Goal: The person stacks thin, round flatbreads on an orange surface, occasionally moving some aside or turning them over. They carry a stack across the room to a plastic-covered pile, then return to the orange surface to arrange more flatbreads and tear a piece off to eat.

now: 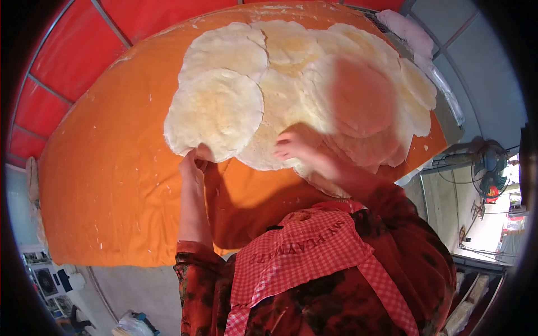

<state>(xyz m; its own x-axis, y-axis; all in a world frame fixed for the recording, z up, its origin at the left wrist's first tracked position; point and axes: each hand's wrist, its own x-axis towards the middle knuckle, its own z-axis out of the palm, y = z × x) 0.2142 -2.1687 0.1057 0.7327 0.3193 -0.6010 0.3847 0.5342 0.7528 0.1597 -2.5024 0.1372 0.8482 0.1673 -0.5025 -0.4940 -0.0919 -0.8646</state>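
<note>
Left hand (197, 157): fingers pinched on the near edge of a pale flatbread (216, 112), front left of the overlapping spread on the orange-covered table (123, 168). Flatbread roundish, no clear long axis; lies straight ahead of the left hand, the nearer one. Right hand (294, 145) apart, to its right, fingers loosely curled over neighbouring flatbreads (269, 112); cannot tell whether gripping.

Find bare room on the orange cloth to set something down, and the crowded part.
The widest free patch of orange cloth lies left of the dough rounds and left hand, bare but for pale flecks. A smaller shaded patch sits between rounds, left forearm and apron. The centre and right are crowded with overlapping rounds near the right hand.
</note>
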